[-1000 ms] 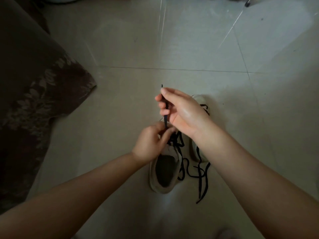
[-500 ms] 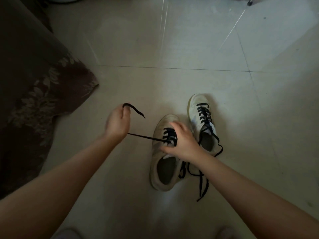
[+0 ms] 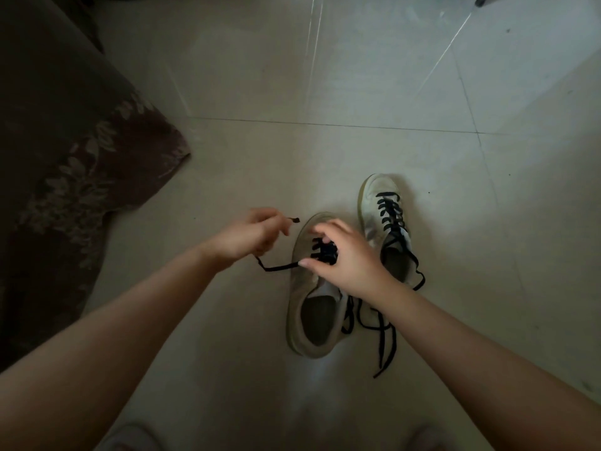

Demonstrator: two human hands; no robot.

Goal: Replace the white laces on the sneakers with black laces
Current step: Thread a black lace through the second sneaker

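- Sneakers: near sneaker (image 3: 312, 307) and far sneaker (image 3: 387, 222) stand side by side on the floor (image 3: 357, 76), both threaded with black laces.
- Left hand (image 3: 247, 236) pinches the black lace (image 3: 279, 266) end.
- Right hand (image 3: 344, 255), fingers curled, grips the near sneaker's lacing.

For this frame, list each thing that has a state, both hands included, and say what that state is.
Left hand: pinching the black lace's free end, held out to the left of the shoe.
Right hand: fingers curled over the eyelets of the near sneaker.
Black lace: partly threaded, slack between shoe and left hand.
Near sneaker: upright on the floor, laced only at the front.
Far sneaker: upright, laced in black, ends loose and untied.
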